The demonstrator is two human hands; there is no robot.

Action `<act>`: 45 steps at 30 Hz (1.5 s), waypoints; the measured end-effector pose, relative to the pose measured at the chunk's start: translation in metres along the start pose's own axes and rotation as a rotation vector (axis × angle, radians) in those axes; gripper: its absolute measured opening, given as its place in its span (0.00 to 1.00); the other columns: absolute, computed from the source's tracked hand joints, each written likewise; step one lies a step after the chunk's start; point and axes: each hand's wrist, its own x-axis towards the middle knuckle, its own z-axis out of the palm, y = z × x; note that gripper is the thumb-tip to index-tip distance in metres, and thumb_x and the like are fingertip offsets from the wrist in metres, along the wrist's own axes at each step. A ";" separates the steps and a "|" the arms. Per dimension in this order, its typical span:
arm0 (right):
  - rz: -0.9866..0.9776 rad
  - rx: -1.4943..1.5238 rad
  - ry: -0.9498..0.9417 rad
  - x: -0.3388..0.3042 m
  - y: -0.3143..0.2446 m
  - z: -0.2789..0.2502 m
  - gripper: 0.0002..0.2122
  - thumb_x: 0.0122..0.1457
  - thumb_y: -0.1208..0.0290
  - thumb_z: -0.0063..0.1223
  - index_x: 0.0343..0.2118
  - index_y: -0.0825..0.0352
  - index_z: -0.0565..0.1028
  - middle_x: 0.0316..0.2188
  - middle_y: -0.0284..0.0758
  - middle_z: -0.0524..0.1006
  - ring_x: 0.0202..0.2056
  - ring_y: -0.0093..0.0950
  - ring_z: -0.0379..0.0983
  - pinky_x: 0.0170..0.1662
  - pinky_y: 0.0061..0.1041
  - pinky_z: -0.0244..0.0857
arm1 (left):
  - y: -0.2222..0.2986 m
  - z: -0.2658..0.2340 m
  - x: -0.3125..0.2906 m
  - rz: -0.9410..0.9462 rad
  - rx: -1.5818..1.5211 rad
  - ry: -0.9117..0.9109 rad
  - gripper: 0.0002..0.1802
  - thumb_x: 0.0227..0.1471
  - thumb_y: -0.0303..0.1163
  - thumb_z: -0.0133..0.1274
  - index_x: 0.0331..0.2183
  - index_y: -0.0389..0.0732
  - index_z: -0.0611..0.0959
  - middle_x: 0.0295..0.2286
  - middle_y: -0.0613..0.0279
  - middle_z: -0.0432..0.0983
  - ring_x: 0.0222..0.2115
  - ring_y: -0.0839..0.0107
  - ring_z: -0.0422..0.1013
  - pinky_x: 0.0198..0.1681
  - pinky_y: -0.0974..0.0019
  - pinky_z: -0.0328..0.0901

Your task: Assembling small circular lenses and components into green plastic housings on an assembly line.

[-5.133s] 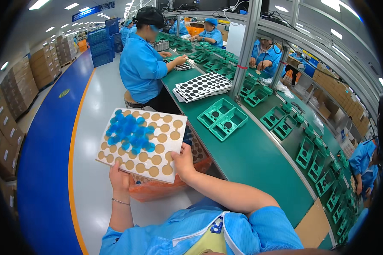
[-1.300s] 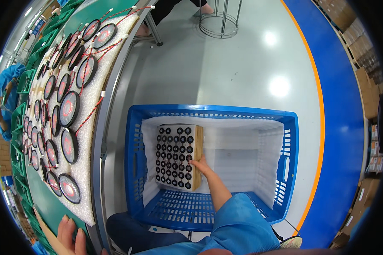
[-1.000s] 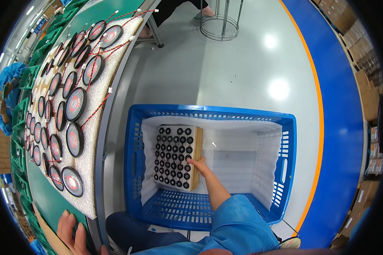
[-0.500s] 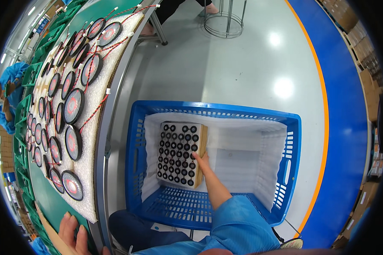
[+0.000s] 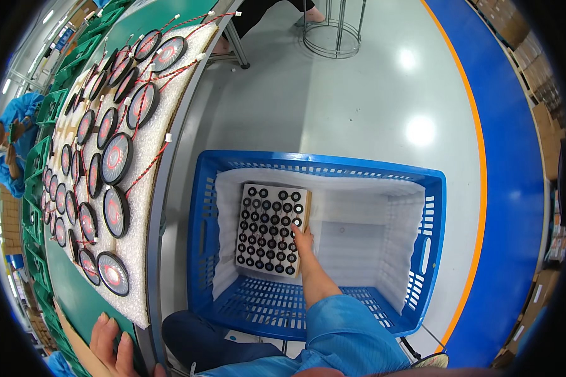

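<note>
My right hand point(image 5: 303, 240) grips the right edge of a white foam tray point(image 5: 265, 195), with the thumb on top and the other fingers mostly hidden at its side. Rows of small black round parts point(image 5: 271, 230) fill the tray, which sits in the left half of a blue plastic basket point(image 5: 321, 158). On the green table point(image 5: 75, 292) at the lower left, my left hand point(image 5: 114, 349) rests with its fingers apart, beside a tan board edge point(image 5: 75, 339). A white foam sheet point(image 5: 138, 308) above it carries many larger black discs point(image 5: 117, 157) with red-and-black wires.
White foam sheeting point(image 5: 358, 188) lines the basket. Green crates point(image 5: 50, 107) line the table's far side, where a person in blue point(image 5: 19, 138) sits. A wire stool point(image 5: 333, 44) stands on the grey floor. Cartons point(image 5: 547, 135) are stacked at the far right.
The foam sheet with the large discs has shifted slightly right on the table. The tray has moved a little right with my right hand, and less of its tan side shows.
</note>
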 end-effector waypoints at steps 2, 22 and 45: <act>0.046 0.011 -0.052 -0.010 -0.014 -0.005 0.48 0.36 0.39 0.56 0.56 0.69 0.55 0.51 0.55 0.57 0.55 0.51 0.48 0.58 0.40 0.41 | 0.003 0.001 -0.002 -0.012 0.003 -0.001 0.32 0.40 0.31 0.55 0.50 0.34 0.66 0.51 0.47 0.59 0.53 0.51 0.56 0.55 0.53 0.51; -0.030 0.043 -0.350 0.001 -0.047 -0.038 0.49 0.29 0.41 0.64 0.46 0.83 0.63 0.47 0.55 0.65 0.48 0.40 0.66 0.51 0.29 0.59 | 0.017 0.002 0.000 -0.051 -0.037 -0.005 0.37 0.33 0.22 0.57 0.50 0.36 0.65 0.51 0.48 0.57 0.54 0.53 0.54 0.56 0.56 0.50; 0.093 0.342 -0.522 0.000 -0.048 -0.031 0.47 0.33 0.63 0.67 0.52 0.79 0.47 0.46 0.50 0.65 0.46 0.37 0.66 0.47 0.32 0.64 | 0.023 -0.001 -0.002 0.015 0.041 0.059 0.22 0.50 0.33 0.49 0.46 0.32 0.71 0.48 0.44 0.63 0.50 0.52 0.61 0.54 0.57 0.53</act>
